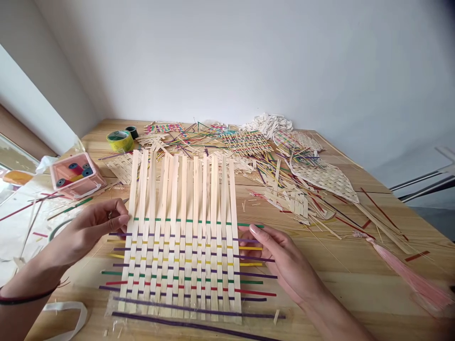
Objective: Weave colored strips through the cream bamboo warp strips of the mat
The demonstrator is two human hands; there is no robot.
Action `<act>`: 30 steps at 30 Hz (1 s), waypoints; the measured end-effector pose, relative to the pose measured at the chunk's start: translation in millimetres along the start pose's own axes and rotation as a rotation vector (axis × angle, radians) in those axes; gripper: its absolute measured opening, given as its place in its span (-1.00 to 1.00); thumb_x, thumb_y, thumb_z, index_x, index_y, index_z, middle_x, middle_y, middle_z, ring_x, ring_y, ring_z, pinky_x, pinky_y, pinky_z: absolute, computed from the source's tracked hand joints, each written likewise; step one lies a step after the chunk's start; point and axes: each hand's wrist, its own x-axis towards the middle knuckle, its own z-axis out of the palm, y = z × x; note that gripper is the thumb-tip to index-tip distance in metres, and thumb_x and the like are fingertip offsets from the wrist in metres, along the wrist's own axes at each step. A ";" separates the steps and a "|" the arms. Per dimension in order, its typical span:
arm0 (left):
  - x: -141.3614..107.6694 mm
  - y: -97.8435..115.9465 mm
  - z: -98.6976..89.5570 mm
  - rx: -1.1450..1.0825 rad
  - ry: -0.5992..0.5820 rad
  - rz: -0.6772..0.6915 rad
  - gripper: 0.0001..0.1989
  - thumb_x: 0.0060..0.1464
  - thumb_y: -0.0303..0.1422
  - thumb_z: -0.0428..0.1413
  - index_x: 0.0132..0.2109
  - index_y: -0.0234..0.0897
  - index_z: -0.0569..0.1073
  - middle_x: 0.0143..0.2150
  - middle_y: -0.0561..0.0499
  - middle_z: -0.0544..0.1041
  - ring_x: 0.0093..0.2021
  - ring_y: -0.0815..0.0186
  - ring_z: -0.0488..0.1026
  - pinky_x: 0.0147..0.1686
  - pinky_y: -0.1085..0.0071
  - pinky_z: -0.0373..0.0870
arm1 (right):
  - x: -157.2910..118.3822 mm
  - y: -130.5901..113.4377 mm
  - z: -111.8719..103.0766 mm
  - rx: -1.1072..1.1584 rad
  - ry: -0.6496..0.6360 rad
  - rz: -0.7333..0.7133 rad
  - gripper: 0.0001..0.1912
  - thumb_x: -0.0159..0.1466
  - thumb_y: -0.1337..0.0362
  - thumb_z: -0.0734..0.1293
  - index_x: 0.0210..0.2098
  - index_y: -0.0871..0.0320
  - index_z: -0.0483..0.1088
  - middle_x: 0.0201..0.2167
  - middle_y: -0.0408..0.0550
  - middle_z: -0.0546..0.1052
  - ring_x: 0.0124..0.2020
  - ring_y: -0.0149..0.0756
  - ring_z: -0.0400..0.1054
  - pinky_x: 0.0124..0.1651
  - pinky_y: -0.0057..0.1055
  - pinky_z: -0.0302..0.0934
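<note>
In front of me lies a woven bamboo mat [181, 265]. Its pale upright strips are crossed by thin purple, yellow, green and red strips whose ends stick out at both sides. A thin green strip [188, 220] runs through the uprights above the woven rows. My left hand [94, 227] is closed at its left end, thumb against curled fingers; the tip there is hidden. At the other end, my right hand [280, 253] pinches the green strip under the thumb, its fingers partly behind the mat's right side. Clear tape [117, 308] covers the mat's lower edge.
A pink box [76, 177] with thread spools stands left, near a yellow tape roll [120, 140]. Behind the mat are heaped loose strips and small woven pieces [247, 142]. A woven fan [325, 180] and a pink tassel [408, 272] lie right.
</note>
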 end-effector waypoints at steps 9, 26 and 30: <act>1.6 0.0 -4.9 0.040 -0.040 0.006 -0.72 0.25 -0.10 0.20 -0.26 -0.22 0.48 -0.35 0.05 0.44 -0.34 0.32 0.35 -0.31 0.41 0.32 | -1.3 -2.4 3.0 -0.036 0.022 -0.006 -0.53 0.08 -0.16 0.57 -0.26 0.10 0.67 -0.36 0.01 0.65 -0.32 -0.11 0.57 -0.24 -0.24 0.53; 3.1 -0.2 -7.6 0.141 -0.045 -0.004 -0.69 0.27 -0.08 0.16 -0.24 -0.25 0.51 -0.30 0.00 0.49 -0.30 0.26 0.40 -0.27 0.38 0.36 | -0.6 -2.8 2.5 -0.050 0.018 -0.019 -0.53 0.08 -0.17 0.56 -0.28 0.11 0.66 -0.35 0.02 0.64 -0.32 -0.10 0.55 -0.23 -0.21 0.52; 2.9 1.8 -5.4 0.113 -0.042 -0.026 -0.69 0.28 -0.07 0.15 -0.23 -0.24 0.51 -0.30 0.00 0.49 -0.29 0.26 0.41 -0.26 0.37 0.39 | -0.2 -1.8 1.1 -0.041 0.012 -0.018 -0.54 0.09 -0.15 0.56 -0.28 0.11 0.66 -0.33 0.01 0.64 -0.32 -0.12 0.55 -0.22 -0.21 0.52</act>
